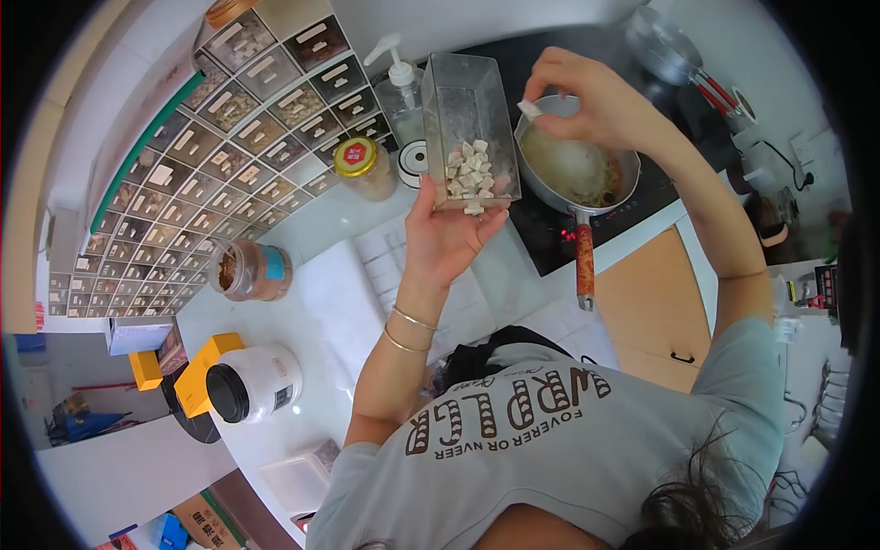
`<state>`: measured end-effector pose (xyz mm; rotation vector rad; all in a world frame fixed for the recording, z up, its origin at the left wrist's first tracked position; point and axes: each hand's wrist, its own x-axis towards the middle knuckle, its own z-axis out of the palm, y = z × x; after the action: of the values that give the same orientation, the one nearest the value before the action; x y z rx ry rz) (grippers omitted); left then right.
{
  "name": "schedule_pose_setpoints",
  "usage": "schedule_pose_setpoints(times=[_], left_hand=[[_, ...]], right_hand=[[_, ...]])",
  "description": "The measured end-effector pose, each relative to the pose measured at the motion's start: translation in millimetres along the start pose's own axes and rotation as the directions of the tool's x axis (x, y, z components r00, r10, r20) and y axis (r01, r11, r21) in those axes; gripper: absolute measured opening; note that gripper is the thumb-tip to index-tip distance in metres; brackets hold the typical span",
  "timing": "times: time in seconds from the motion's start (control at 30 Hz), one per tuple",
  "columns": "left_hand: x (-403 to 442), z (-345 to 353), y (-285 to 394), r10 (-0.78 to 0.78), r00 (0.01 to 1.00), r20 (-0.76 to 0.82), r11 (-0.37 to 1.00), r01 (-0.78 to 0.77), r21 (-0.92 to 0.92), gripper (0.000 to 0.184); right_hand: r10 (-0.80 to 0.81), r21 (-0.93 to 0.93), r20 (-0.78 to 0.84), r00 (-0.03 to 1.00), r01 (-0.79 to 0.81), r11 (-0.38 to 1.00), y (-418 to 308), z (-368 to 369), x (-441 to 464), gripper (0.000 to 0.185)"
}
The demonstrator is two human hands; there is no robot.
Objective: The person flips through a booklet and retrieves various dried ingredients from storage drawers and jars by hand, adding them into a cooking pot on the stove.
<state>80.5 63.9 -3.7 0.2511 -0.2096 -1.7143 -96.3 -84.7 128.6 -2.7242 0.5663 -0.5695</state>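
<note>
My left hand supports a clear plastic drawer from below, fingers around its near end. Off-white, cube-like pieces lie heaped toward that near end. Above the left rim of a saucepan, my right hand pinches one white piece between thumb and fingers. Cloudy, pale liquid fills part of the pan, with darker bits along the lower right side. The pan's brown handle points toward my body. My right hand hides the pan's far edge.
The pan stands on a black cooktop with red lights. Left of the drawer are a pump bottle, a gold-lidded jar and an open papers spread. A wall of small labelled drawers rises at left. Another metal pan sits behind.
</note>
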Motion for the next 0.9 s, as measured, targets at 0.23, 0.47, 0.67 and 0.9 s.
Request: schedule_pose_setpoints(times=[0.23,0.47,0.67,0.9], left_hand=[[5.8,-4.0,1.0,-0.031,0.999,0.032,0.997,0.033,-0.07,0.062],[10.5,14.5,59.6,0.297,0.945,0.136,0.955,-0.296,-0.028,0.062],[41.6,29.9,121.4,0.412,0.889,0.2,0.908,-0.418,-0.014,0.056],[51.4,18.1,117.1,0.393,0.904,0.17,0.92,-0.387,-0.067,0.059]], right_hand=[[0.149,-0.502,-0.162,0.975,-0.212,0.838,70.7,5.5,-40.1,0.04],[-0.49,-0.187,-0.287,0.823,0.454,0.871,-72.4,27.4,43.4,0.043],[-0.523,-0.27,-0.307,0.795,0.454,0.849,-57.3,67.2,122.0,0.028],[-0.453,-0.203,-0.333,0.827,0.406,0.891,-51.8,69.4,122.5,0.022]])
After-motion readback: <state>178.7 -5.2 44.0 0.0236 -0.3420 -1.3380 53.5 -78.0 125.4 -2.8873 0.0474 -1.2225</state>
